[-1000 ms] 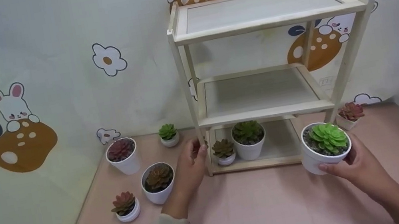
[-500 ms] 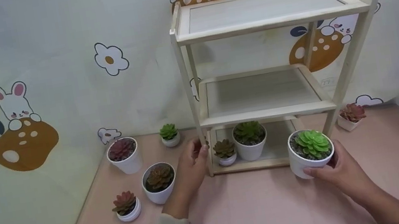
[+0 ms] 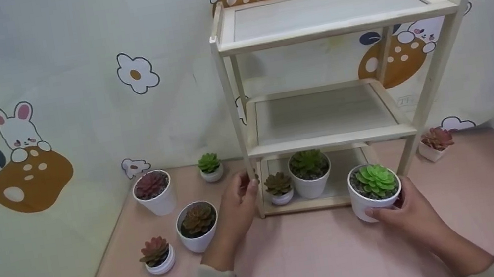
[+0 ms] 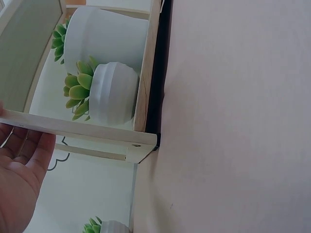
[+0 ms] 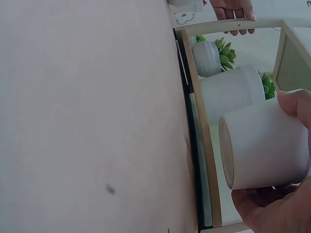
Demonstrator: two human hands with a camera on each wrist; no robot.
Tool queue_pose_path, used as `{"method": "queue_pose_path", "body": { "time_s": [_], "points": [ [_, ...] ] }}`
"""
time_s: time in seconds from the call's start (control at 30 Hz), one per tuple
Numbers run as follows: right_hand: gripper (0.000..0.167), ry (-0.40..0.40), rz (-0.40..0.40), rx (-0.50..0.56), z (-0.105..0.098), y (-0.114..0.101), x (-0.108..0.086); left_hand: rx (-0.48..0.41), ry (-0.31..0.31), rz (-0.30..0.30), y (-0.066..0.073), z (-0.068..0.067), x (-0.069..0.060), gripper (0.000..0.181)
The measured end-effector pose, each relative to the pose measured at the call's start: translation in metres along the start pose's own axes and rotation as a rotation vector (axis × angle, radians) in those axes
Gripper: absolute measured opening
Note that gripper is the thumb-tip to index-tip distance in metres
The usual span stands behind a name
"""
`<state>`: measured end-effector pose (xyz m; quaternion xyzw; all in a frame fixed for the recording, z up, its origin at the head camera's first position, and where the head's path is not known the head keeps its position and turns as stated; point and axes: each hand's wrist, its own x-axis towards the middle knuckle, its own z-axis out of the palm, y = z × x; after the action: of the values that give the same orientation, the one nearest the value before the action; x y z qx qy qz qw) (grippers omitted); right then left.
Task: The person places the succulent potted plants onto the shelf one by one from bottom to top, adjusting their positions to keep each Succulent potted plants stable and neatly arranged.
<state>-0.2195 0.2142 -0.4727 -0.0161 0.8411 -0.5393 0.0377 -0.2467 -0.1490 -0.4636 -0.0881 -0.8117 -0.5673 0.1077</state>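
Observation:
My right hand [image 3: 412, 213] grips a white pot holding a bright green succulent [image 3: 374, 181], raised at the front right of the wooden shelf rack's bottom tier. In the right wrist view the white pot [image 5: 265, 143] tilts, thumb on one side and fingers on the other. My left hand [image 3: 237, 210] holds the rack's front left post [image 3: 236, 125]; in the left wrist view its fingers [image 4: 39, 145] pass behind that post. On the bottom tier stand a small brownish succulent [image 3: 279, 187] and a larger potted green succulent [image 3: 310, 173], side by side.
Left of the rack stand a dark red succulent [image 3: 154, 194], a brown one [image 3: 197, 224], a small reddish one [image 3: 157, 255] and a small green one [image 3: 210, 166]. A pink succulent [image 3: 436, 143] is behind on the right. The middle tier [image 3: 323, 113] overhangs the bottom one.
My right hand has carried the potted green succulent leftward, from beside the rack's right post to the front of the bottom tier. The left hand stays on the post.

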Motion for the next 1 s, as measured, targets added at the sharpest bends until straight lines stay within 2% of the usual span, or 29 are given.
{"method": "queue_pose_path", "body": {
  "time_s": [0.27,0.53,1.0],
  "points": [
    [0.102,0.002,-0.006,-0.007,0.0031,0.0004,0.0019,0.006,0.011,0.005,0.0012,0.0006,0.0002,0.037],
    [0.098,0.016,-0.029,-0.035,0.0049,0.0045,0.0035,-0.006,0.006,0.029,0.0000,0.0008,-0.0001,0.037],
    [0.098,0.032,-0.023,-0.013,0.0083,0.0029,0.0029,-0.018,-0.011,0.016,-0.0018,-0.0001,0.0003,0.041]
  ]
}}
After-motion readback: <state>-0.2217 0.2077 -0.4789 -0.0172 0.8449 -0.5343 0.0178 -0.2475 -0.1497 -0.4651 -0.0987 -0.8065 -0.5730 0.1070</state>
